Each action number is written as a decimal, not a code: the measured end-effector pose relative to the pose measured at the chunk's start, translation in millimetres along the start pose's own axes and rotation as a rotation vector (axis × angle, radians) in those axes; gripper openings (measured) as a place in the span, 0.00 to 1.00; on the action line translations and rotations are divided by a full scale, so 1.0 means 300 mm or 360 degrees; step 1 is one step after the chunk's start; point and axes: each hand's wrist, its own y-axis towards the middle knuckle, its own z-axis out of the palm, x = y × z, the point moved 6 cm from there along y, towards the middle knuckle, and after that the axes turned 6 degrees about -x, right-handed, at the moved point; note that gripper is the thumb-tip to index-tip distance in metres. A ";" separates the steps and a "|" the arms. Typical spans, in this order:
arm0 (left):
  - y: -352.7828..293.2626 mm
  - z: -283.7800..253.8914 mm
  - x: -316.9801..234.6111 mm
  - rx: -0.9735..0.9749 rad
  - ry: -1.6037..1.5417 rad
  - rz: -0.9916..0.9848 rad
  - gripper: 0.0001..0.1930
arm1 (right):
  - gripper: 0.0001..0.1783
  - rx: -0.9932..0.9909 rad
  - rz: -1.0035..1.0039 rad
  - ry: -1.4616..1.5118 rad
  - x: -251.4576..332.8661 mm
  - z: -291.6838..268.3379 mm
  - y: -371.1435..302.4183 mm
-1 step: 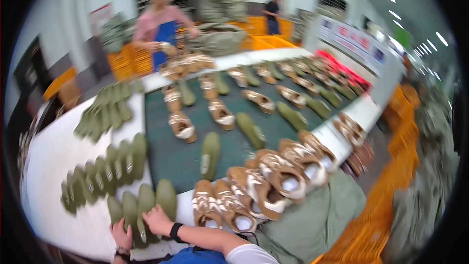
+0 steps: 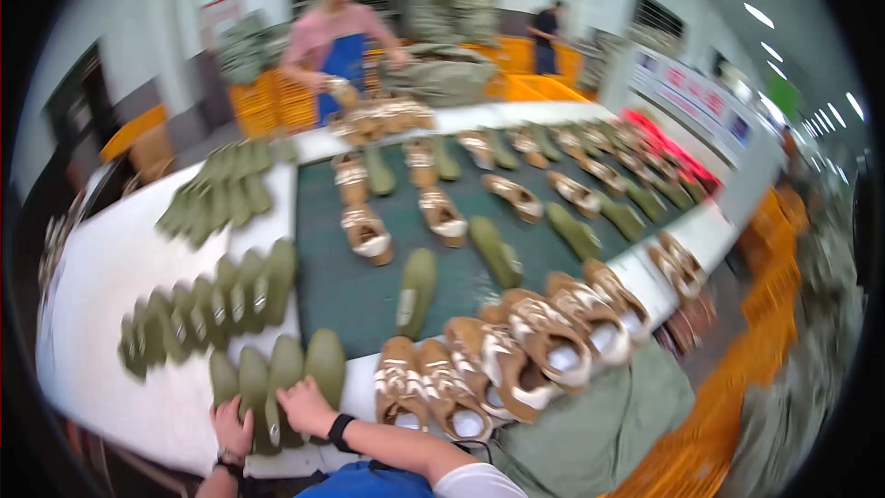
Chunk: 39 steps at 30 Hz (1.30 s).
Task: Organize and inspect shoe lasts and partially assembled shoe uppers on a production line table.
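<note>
My left hand (image 2: 232, 426) is at the near end of a short row of olive-green shoe lasts (image 2: 284, 373), thumb and fingers apart, against the left ones. My right hand (image 2: 310, 407) reaches across from the right, fingers spread over the right-hand lasts and touching them. How firmly either hand presses is hard to see. Beside them stands a row of brown-and-white sneakers (image 2: 452, 387) with pale stuffing inside. A single green last (image 2: 417, 293) lies on the dark green belt (image 2: 359, 300) just beyond.
More lasts (image 2: 235, 290) line the white table (image 2: 83, 314) on the left. Shoes and lasts lie in rows on the belt. Across it, a person in a blue apron (image 2: 343, 60) handles a shoe. Orange crates (image 2: 668, 461) and a green cloth (image 2: 590, 424) flank my right side.
The view has shifted slightly, so the scene sits farther right and a little higher in the picture. Both my hands remain at the same row of lasts.
</note>
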 end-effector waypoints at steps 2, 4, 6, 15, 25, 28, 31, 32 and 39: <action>0.003 -0.021 -0.012 -0.0058 -0.0019 0.0032 0.22 | 0.20 0.0053 0.0022 -0.0019 0.004 -0.003 0.005; -0.002 -0.029 -0.009 -0.0105 -0.0021 0.0064 0.22 | 0.22 -0.0023 -0.0021 -0.0019 0.006 -0.007 0.000; -0.009 -0.039 -0.002 -0.0108 -0.0019 0.0003 0.22 | 0.25 0.0037 -0.0015 0.0049 0.008 -0.006 -0.002; -0.025 -0.047 0.005 -0.0122 -0.0012 0.0073 0.23 | 0.39 0.0241 0.0430 -0.0064 -0.022 -0.105 -0.098; 0.004 -0.063 0.008 -0.0080 -0.0059 0.0063 0.25 | 0.30 -0.0213 0.0614 0.0429 -0.237 -0.046 0.024; 0.015 -0.063 0.006 -0.0062 -0.0051 0.0064 0.25 | 0.29 -0.0376 0.0710 0.0532 -0.418 -0.040 0.222; 0.009 -0.070 0.008 -0.0049 -0.0061 0.0056 0.25 | 0.39 0.0009 0.1199 0.0152 -0.525 0.026 0.313; 0.004 -0.070 0.009 -0.0048 -0.0067 0.0049 0.25 | 0.39 0.0013 0.1193 0.0147 -0.537 0.058 0.317; -0.002 -0.056 0.003 -0.0029 -0.0092 0.0077 0.26 | 0.42 0.0127 0.1107 0.0123 -0.613 0.142 0.333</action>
